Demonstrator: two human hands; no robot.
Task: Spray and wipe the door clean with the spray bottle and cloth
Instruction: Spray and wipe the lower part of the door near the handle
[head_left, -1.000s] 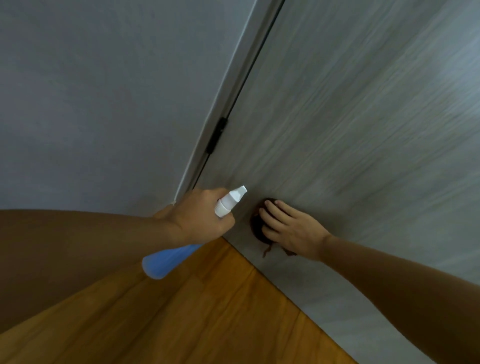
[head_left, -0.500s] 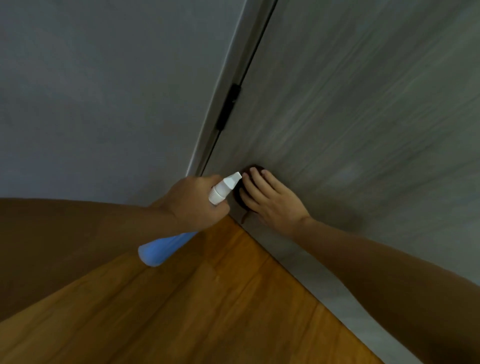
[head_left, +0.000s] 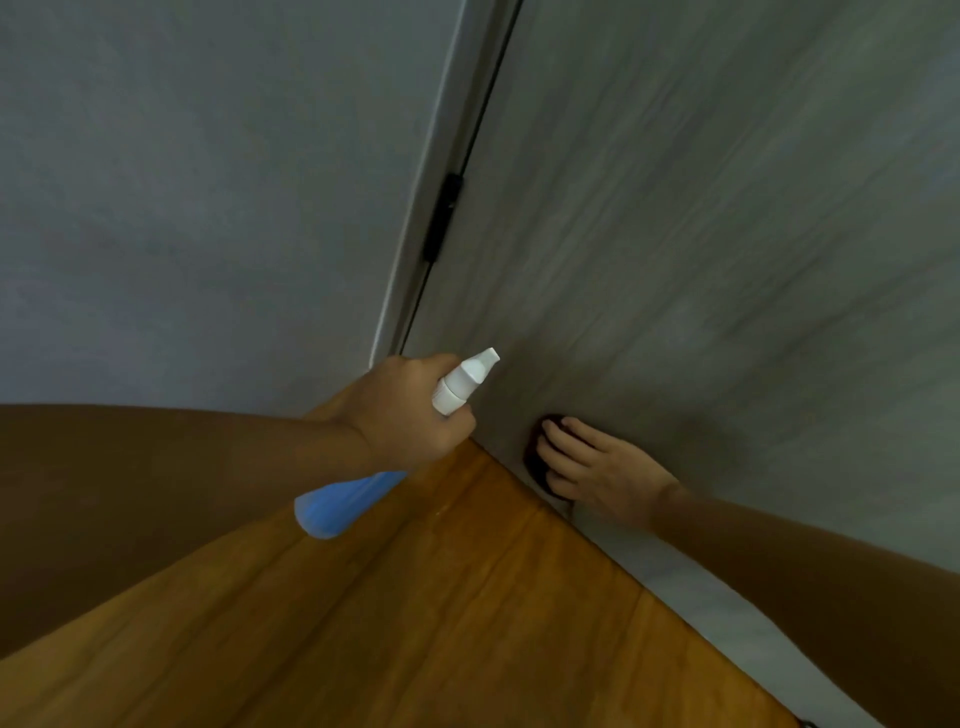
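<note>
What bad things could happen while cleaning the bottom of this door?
The spray bottle in the left hand points its nozzle near the right hand, so spray might wet the fingers rather than the door. The small dark cloth sits right above the wooden floor, so drips could land there.

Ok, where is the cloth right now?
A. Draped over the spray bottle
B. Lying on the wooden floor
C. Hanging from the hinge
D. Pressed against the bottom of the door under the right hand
D: the right hand lies with fingers flat on the dark cloth, pressing it to the door just above the floor.
</note>
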